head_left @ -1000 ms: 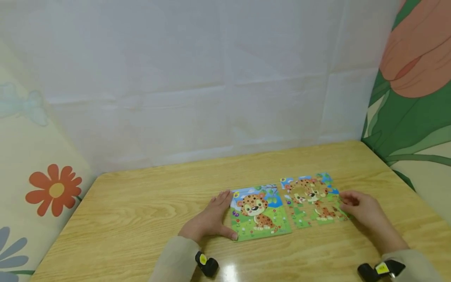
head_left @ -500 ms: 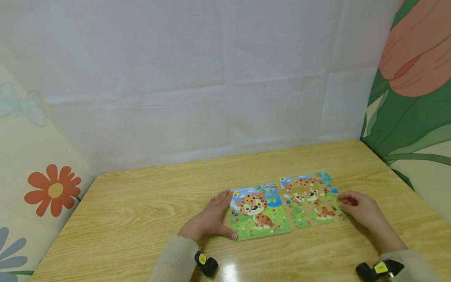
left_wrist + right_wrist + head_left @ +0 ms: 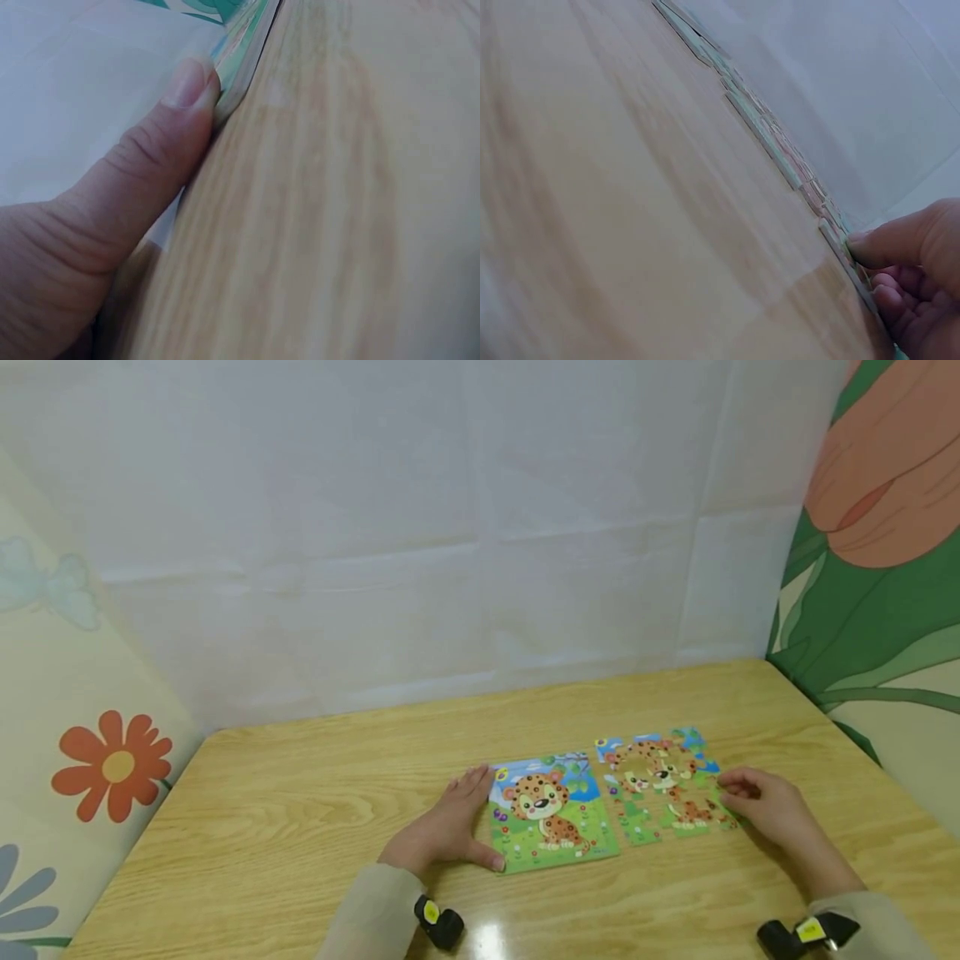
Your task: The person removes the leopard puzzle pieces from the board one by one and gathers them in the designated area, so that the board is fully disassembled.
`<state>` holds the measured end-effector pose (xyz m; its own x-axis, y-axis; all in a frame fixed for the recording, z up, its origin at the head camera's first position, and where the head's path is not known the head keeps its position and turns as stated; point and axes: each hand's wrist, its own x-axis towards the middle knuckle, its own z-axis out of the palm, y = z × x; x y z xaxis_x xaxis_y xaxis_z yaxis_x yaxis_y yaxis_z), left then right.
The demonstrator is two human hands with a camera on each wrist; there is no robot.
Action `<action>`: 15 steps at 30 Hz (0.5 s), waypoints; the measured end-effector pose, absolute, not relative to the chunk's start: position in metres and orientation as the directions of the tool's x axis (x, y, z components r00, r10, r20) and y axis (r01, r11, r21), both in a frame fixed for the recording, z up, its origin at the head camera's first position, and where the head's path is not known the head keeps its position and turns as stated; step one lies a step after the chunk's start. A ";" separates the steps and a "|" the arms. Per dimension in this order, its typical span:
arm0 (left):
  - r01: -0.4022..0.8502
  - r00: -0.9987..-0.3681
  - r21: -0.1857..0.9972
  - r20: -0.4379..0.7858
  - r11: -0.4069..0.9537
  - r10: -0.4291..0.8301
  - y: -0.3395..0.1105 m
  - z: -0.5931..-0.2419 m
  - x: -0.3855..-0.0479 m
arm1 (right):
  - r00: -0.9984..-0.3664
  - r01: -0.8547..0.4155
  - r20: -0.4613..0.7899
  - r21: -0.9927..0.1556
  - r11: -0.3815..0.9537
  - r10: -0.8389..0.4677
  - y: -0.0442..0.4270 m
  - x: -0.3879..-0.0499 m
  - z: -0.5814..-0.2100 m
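A square picture board [image 3: 555, 814] with a spotted leopard cub on grass lies flat on the table. My left hand [image 3: 446, 827] rests along its left side, fingers straight at the upper left and thumb on the near corner; the left wrist view shows that thumb [image 3: 161, 135] against the board's edge. To the right lies a jigsaw puzzle [image 3: 663, 785] of the same picture, with wood showing in gaps between pieces. At its right edge my right hand [image 3: 768, 802] pinches a puzzle piece [image 3: 844, 259] between thumb and curled fingers; the hand partly hides the piece.
The wood-grain table [image 3: 300, 810] extends left of the board and in front of it. A white cloth [image 3: 450, 543] hangs behind the table's back edge. Painted panels with a red flower [image 3: 116, 766] and a large pink flower [image 3: 892, 468] stand at the sides.
The right hand has shifted very slightly left at the puzzle's right edge. The left hand and the board stay in place.
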<state>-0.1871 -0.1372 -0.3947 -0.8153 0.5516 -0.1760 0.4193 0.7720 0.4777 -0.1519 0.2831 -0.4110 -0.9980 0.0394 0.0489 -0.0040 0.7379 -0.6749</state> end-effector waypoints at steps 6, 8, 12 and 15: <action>0.415 -0.816 0.476 -0.182 0.776 0.548 -0.135 -0.395 -0.188 | -0.998 0.004 0.045 -0.670 0.742 0.046 0.284 -0.151 -0.411; 0.419 -0.814 0.474 -0.182 0.774 0.552 -0.135 -0.396 -0.188 | -0.998 0.002 0.047 -0.669 0.743 0.045 0.284 -0.151 -0.411; 0.427 -0.807 0.479 -0.181 0.767 0.562 -0.135 -0.396 -0.189 | -0.998 0.027 0.027 -0.705 0.709 0.065 0.286 -0.151 -0.412; 0.429 -0.801 0.483 -0.186 0.763 0.569 -0.135 -0.396 -0.191 | -0.995 0.060 0.005 -0.756 0.652 0.097 0.286 -0.151 -0.409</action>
